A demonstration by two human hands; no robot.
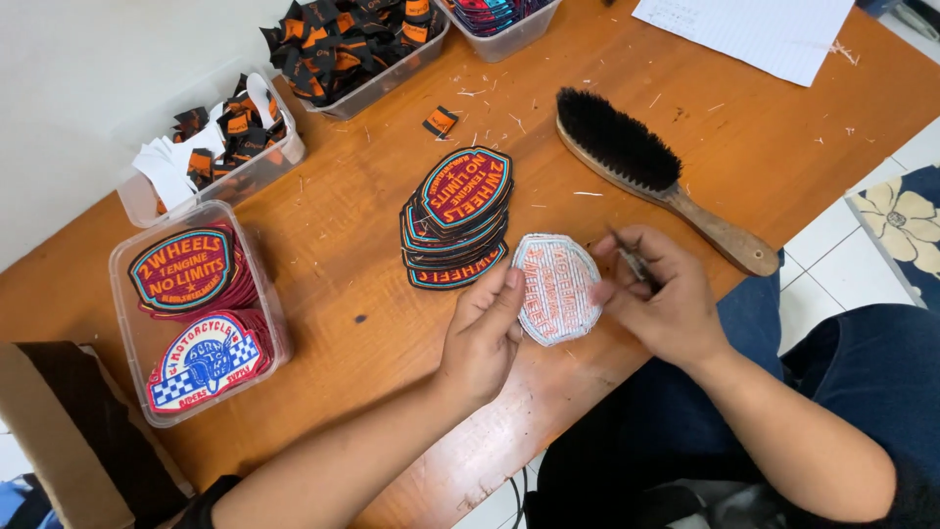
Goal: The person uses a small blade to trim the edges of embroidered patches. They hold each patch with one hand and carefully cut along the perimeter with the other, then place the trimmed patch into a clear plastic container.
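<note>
My left hand (485, 338) grips an embroidered patch (554, 287) by its lower left edge, its pale back side facing up just above the wooden table (352, 255). My right hand (658, 294) touches the patch's right edge and pinches a small thin metal tool (630, 257), likely snips, between thumb and fingers. A stack of several finished patches (458, 216), face up with orange lettering, lies just to the left of the held patch.
A wooden-handled brush with black bristles (646, 171) lies behind my right hand. A clear tub (191, 313) at left holds more patches. Other clear tubs (211, 147) (362, 49) hold small black-and-orange labels. A lined paper sheet (754, 29) lies at the back right; thread scraps dot the table.
</note>
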